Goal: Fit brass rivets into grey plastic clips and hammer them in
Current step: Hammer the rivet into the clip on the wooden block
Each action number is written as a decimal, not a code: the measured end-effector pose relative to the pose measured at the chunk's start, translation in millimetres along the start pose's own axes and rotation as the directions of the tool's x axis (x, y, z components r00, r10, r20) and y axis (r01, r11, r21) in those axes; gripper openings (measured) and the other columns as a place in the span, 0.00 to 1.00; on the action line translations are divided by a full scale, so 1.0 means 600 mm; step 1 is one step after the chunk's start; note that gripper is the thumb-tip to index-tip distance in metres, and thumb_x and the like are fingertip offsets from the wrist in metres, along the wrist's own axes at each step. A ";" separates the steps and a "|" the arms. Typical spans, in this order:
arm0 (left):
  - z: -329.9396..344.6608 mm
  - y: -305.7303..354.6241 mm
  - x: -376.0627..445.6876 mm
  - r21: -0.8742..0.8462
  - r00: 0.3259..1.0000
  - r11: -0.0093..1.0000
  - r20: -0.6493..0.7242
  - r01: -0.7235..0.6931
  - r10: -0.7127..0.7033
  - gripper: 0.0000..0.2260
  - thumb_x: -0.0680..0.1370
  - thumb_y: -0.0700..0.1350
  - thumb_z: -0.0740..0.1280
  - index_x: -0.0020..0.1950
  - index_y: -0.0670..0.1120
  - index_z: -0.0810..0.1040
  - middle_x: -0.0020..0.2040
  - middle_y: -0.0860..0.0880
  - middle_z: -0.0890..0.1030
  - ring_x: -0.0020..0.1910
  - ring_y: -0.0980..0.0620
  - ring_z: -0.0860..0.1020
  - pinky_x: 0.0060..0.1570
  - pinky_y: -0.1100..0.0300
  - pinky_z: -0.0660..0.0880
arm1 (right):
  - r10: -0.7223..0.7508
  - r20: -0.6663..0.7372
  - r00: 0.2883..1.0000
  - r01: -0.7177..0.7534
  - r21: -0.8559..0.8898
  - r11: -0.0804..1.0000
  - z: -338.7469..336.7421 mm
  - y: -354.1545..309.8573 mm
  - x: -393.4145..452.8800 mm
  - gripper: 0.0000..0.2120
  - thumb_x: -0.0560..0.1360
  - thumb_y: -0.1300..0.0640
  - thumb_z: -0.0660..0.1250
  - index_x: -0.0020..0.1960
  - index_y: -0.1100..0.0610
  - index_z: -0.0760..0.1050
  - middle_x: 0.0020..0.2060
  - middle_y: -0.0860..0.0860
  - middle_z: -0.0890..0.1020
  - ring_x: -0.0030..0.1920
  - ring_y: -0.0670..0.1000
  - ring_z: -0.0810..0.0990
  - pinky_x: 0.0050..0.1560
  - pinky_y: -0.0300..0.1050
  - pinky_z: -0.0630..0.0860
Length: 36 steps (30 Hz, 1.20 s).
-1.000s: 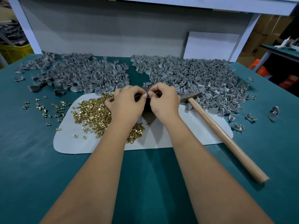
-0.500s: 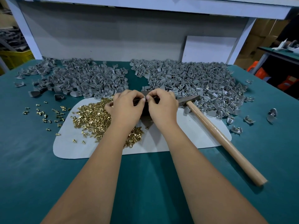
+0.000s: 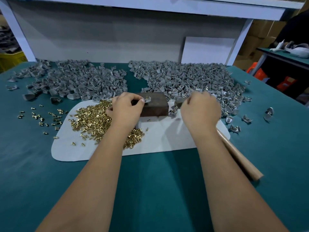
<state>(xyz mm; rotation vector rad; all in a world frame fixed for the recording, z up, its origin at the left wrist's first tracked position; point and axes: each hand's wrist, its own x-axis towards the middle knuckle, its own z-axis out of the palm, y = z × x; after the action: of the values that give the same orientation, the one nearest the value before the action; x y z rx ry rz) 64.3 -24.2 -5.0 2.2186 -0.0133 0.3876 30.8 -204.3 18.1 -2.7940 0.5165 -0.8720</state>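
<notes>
My left hand (image 3: pixel 125 111) pinches a grey clip (image 3: pixel 148 99) on top of a dark block (image 3: pixel 157 108). A brass rivet (image 3: pixel 146 97) stands upright in the clip. My right hand (image 3: pixel 200 113) lies to the right of the block, its fingers curled over the hammer just behind the head (image 3: pixel 178 102). The wooden handle (image 3: pixel 239 158) runs out from under that wrist toward the near right and looks blurred. A heap of brass rivets (image 3: pixel 90 118) lies on the white mat (image 3: pixel 167 141) under my left forearm.
Two big piles of grey clips fill the back of the green table, one at left (image 3: pixel 80 82) and one at right (image 3: pixel 192 77). Loose rivets (image 3: pixel 41 118) are scattered left of the mat. Several riveted clips (image 3: pixel 234 128) lie at the right. One clip (image 3: pixel 173 113) rests beside the block.
My hands have parted. The right hand moved right from the block to the hammer, uncovering the block. The left hand stays on the clip with its rivet.
</notes>
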 end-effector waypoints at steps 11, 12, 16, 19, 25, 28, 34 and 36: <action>0.000 -0.006 0.000 0.091 0.998 0.995 -0.035 -0.046 0.050 0.03 0.79 0.53 0.65 0.46 0.60 0.76 0.53 0.61 0.73 0.65 0.50 0.64 0.54 0.52 0.53 | 0.218 0.331 0.918 -0.151 -0.215 0.965 -0.005 0.033 -0.011 0.12 0.76 0.59 0.62 0.58 0.60 0.74 0.55 0.60 0.77 0.56 0.61 0.75 0.43 0.49 0.67; 0.001 -0.007 0.000 0.090 0.998 0.995 -0.039 -0.050 0.053 0.03 0.79 0.53 0.65 0.46 0.60 0.76 0.52 0.61 0.72 0.65 0.50 0.64 0.54 0.52 0.54 | 0.219 0.316 0.923 -0.168 -0.181 0.969 -0.004 0.032 -0.013 0.12 0.76 0.60 0.62 0.58 0.61 0.74 0.55 0.60 0.77 0.55 0.61 0.76 0.42 0.48 0.67; 0.003 -0.008 0.002 0.109 0.997 0.993 -0.047 -0.055 0.061 0.02 0.77 0.55 0.65 0.46 0.60 0.78 0.51 0.62 0.72 0.63 0.50 0.64 0.54 0.52 0.53 | 0.172 0.166 0.971 -0.165 -0.055 0.985 -0.018 0.021 -0.012 0.10 0.77 0.59 0.64 0.54 0.59 0.64 0.43 0.57 0.79 0.42 0.61 0.78 0.32 0.43 0.63; 0.005 -0.010 0.005 0.107 0.996 0.993 -0.065 -0.057 0.065 0.02 0.77 0.55 0.65 0.44 0.61 0.77 0.51 0.63 0.72 0.63 0.50 0.64 0.53 0.52 0.53 | 0.035 -0.001 0.999 -0.035 0.104 0.994 -0.040 0.003 -0.012 0.07 0.79 0.56 0.62 0.54 0.55 0.65 0.35 0.50 0.72 0.32 0.56 0.69 0.27 0.41 0.53; 0.016 -0.013 0.003 0.049 0.992 0.998 -0.117 -0.043 0.048 0.06 0.76 0.53 0.68 0.40 0.63 0.76 0.47 0.65 0.72 0.61 0.54 0.63 0.54 0.52 0.51 | -0.251 -0.098 0.963 0.257 0.054 0.965 -0.054 -0.051 -0.055 0.21 0.77 0.55 0.64 0.69 0.43 0.68 0.41 0.51 0.78 0.35 0.54 0.72 0.32 0.43 0.58; 0.019 -0.013 0.004 0.069 0.988 0.997 -0.146 -0.035 0.045 0.06 0.76 0.54 0.68 0.40 0.64 0.76 0.49 0.64 0.75 0.62 0.53 0.64 0.55 0.51 0.52 | -0.257 -0.111 0.960 0.261 0.025 0.965 -0.042 -0.059 -0.078 0.31 0.74 0.61 0.68 0.72 0.41 0.64 0.40 0.53 0.78 0.33 0.54 0.70 0.32 0.44 0.60; 0.023 -0.011 0.000 0.072 0.977 0.997 -0.212 -0.021 0.036 0.03 0.76 0.53 0.69 0.43 0.60 0.81 0.53 0.63 0.78 0.68 0.51 0.62 0.60 0.48 0.50 | -0.300 -0.118 0.947 0.298 -0.027 0.954 -0.040 -0.062 -0.088 0.32 0.71 0.65 0.68 0.71 0.43 0.68 0.38 0.54 0.77 0.37 0.57 0.76 0.32 0.44 0.60; 0.024 -0.011 -0.003 0.073 0.971 0.997 -0.233 -0.028 0.045 0.03 0.76 0.53 0.70 0.44 0.57 0.82 0.54 0.61 0.80 0.68 0.51 0.62 0.61 0.48 0.50 | -0.271 -0.143 0.952 0.270 -0.024 0.963 -0.042 -0.068 -0.088 0.32 0.71 0.66 0.68 0.70 0.45 0.69 0.37 0.55 0.77 0.35 0.57 0.76 0.32 0.44 0.60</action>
<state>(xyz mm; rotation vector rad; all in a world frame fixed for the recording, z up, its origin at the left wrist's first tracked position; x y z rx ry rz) 67.7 -31.1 -19.1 2.2298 0.0875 0.6783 -13.0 -148.2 21.6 -2.8628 0.1534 -1.1356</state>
